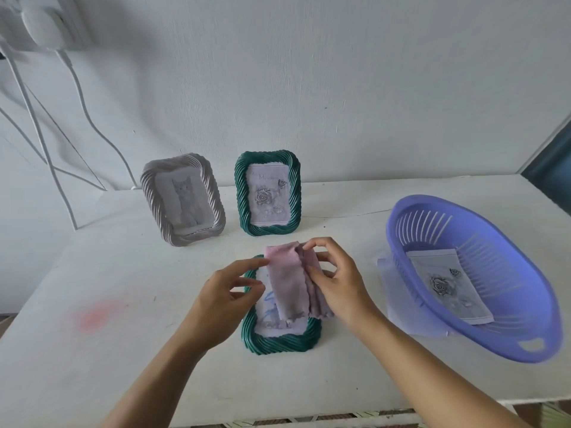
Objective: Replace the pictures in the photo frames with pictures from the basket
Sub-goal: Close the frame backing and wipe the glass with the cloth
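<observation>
Green photo frame (279,342) lies flat, face up, on the counter (123,350) at lower centre, its long axis running from the bottom edge of the picture toward the wall. A folded pink cloth (289,288) lies lengthwise over its glass. Hands: the right hand (338,285) pinches the cloth; the left hand (222,301), fingers loosely spread, touches the cloth's left edge. Right of centre, a tilted purple basket (494,344) contains a rose picture (445,288).
</observation>
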